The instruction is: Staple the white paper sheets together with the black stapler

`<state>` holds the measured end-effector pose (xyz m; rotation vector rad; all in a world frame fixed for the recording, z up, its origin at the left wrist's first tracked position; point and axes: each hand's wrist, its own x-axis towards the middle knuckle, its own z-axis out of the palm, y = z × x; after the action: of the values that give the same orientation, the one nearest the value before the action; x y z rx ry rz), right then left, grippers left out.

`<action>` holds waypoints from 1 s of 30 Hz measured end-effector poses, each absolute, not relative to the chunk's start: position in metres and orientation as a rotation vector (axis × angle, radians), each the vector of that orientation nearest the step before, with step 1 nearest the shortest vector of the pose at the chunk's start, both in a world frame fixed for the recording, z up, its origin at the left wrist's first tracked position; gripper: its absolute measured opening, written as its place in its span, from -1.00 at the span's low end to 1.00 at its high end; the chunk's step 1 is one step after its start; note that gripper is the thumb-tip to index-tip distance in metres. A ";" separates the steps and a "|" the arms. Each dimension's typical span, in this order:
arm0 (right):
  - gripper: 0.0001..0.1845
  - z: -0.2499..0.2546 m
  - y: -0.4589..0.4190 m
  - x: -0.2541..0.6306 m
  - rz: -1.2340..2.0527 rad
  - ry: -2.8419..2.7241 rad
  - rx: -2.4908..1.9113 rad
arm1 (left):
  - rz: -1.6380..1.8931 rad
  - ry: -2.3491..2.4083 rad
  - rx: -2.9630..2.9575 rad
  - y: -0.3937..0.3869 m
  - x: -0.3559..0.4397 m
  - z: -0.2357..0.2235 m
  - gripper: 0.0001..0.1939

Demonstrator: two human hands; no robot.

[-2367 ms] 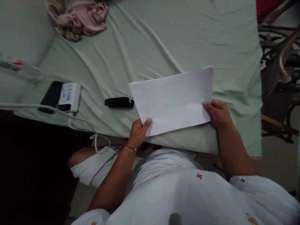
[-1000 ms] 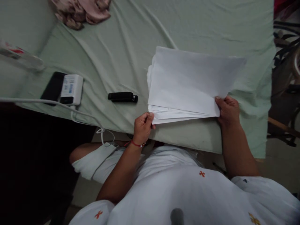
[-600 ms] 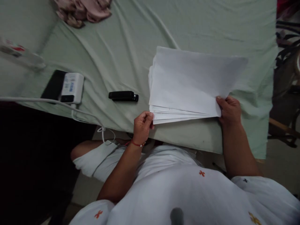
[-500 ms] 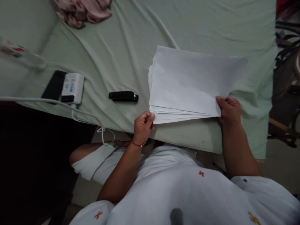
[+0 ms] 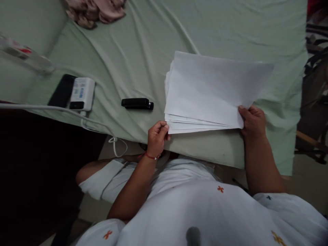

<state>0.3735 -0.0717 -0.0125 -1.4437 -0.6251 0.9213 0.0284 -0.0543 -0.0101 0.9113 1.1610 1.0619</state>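
A loose stack of white paper sheets (image 5: 205, 89) is held between my two hands above the green cloth. My left hand (image 5: 156, 138) pinches the near left corner of the lower sheets between thumb and fingers. At the near right corner my right hand (image 5: 253, 123) grips the stack, its thumb on top and its fingers mostly hidden underneath. The sheets are fanned unevenly along the left and near edges, and the top one bends up toward the right. A black stapler (image 5: 137, 103) lies on the cloth to the left of the papers.
Green cloth (image 5: 143, 61) covers the table, with wrinkles across it. At the left a white power bank (image 5: 82, 94) rests partly on a black phone (image 5: 61, 91), its white cable (image 5: 99, 123) hanging over the near edge. A crumpled pink cloth (image 5: 97, 12) and a clear bottle (image 5: 25, 53) lie farther off.
The whole view has shifted slightly, so the table things appear a little farther right. Both hands keep their hold on the papers, with no clear change in grip.
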 end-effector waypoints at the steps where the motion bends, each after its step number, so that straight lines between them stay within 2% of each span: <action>1: -0.63 -0.012 -0.072 0.373 0.918 -0.627 -1.439 | 1.073 1.176 0.890 -0.053 0.029 -0.009 -0.65; 8: -0.65 -0.017 -0.072 0.377 0.937 -0.666 -1.444 | 1.116 1.261 0.860 -0.048 0.034 -0.009 -0.42; 12: -0.62 -0.017 -0.072 0.378 0.966 -0.664 -1.439 | 1.103 1.283 0.947 -0.047 0.035 -0.016 -0.35; 30: -0.58 -0.027 -0.071 0.386 0.962 -0.657 -1.432 | 1.110 1.241 1.034 -0.049 0.032 -0.016 -0.41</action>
<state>0.3862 -0.0714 -0.0273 -1.4323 -0.6573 0.9625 0.0319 -0.0490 -0.0160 1.0337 1.2410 1.1099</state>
